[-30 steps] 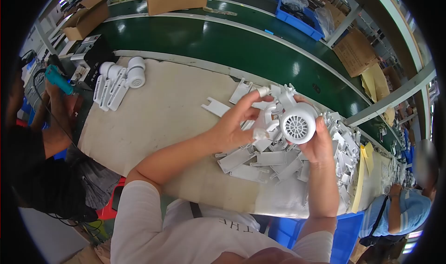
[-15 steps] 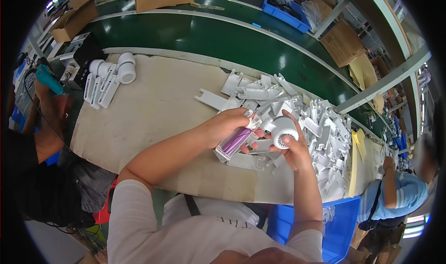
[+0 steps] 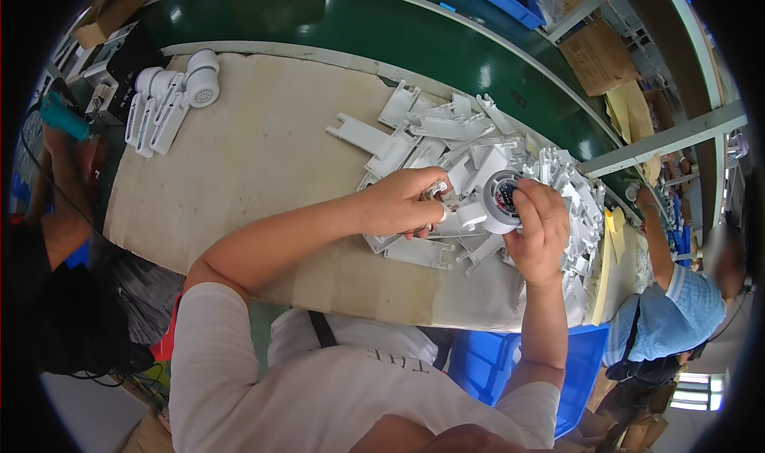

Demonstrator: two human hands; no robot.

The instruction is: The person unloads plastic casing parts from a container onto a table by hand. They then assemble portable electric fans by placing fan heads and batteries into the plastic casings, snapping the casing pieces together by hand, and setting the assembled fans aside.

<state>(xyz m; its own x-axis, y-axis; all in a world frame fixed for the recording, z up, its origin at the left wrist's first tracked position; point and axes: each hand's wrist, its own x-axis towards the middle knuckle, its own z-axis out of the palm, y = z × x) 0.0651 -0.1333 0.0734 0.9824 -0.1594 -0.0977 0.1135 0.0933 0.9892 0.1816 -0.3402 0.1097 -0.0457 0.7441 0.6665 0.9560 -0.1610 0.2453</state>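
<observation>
My left hand (image 3: 410, 202) is closed around the handle end of a white handheld fan, and its fingers hide most of that part. My right hand (image 3: 542, 230) grips the rim of the round fan head (image 3: 491, 211), whose grey ring and dark inside face up. A short white neck joins the head toward my left hand. Both hands are over the left part of a pile of white plastic handle shells (image 3: 446, 126). A few shells (image 3: 418, 252) lie just below my hands.
Several white handheld fans (image 3: 171, 106) lie at the table's far left, near a black box (image 3: 119, 74). A blue bin (image 3: 586, 365) stands below the front edge. A co-worker's hand (image 3: 60, 138) holds a teal tool at left; another person (image 3: 669, 309) is at right.
The fan head has turned so its inside faces up, and my right hand has shifted to its right side. The handle with the purple cell is now hidden by my left hand. The view has shifted.
</observation>
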